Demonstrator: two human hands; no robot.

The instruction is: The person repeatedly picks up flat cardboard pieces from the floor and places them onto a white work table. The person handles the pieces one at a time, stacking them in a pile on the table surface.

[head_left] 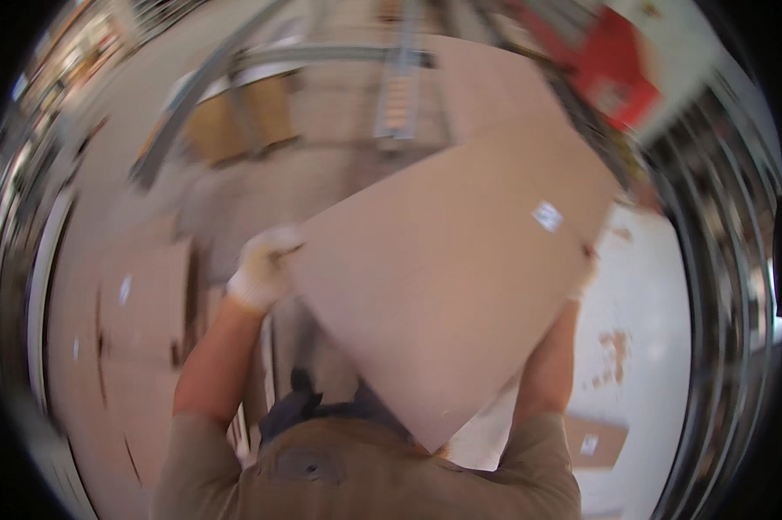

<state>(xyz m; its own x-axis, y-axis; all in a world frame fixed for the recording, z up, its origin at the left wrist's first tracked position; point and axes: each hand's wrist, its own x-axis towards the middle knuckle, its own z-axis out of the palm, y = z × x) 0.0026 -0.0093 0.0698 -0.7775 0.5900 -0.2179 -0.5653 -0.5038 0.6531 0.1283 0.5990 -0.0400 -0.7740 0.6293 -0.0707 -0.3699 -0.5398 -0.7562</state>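
Observation:
A large flat brown panel (443, 269) with a small white label near its right side is held up in front of my body, tilted. My left hand (265, 267), in a white glove, is closed on its left edge. At the opposite edge is my right hand (588, 276), also gloved; the panel hides most of it, but it appears to grip there. Another brown sheet (495, 82) shows beyond the panel's far edge. Motion blur keeps me from telling whether the panel is board or cardboard.
Stacked brown panels (144, 295) lie at my left. A grey metal frame (313, 55) stands ahead, near a yellowish-brown box (243, 117). A red object (612, 74) is at the far right. On my right, a white surface (642, 303) carries brown marks and a small labelled brown piece (594, 440).

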